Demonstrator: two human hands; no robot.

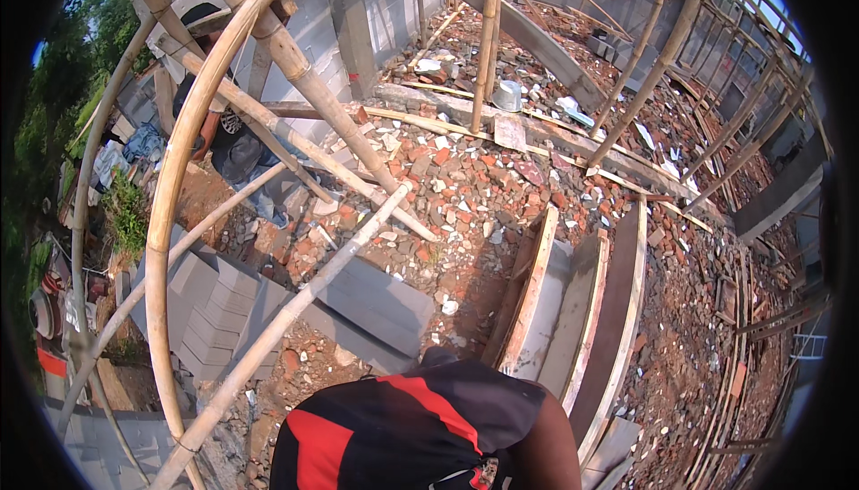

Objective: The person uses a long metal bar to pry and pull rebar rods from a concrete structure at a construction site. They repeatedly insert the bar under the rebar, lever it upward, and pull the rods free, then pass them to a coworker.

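Observation:
Neither of my hands shows in the head view. My chest and shoulder in a black and red shirt (403, 427) fill the lower edge, and my bare upper arm (548, 447) runs down out of the picture. I look down from a height. A curved bamboo pole (165, 213) and a straight slanting bamboo pole (295, 302) of a scaffold cross just in front of me. Below my shoulder to the right lie long wooden form boards (582, 311) set on edge.
Broken red brick rubble (465, 186) covers the ground below. Stacked grey concrete blocks (210, 306) sit at lower left. Another person (234, 152) stands behind the bamboo at upper left. A grey block wall (376, 7), a metal pan (508, 96) and more bamboo props (667, 51) stand farther back.

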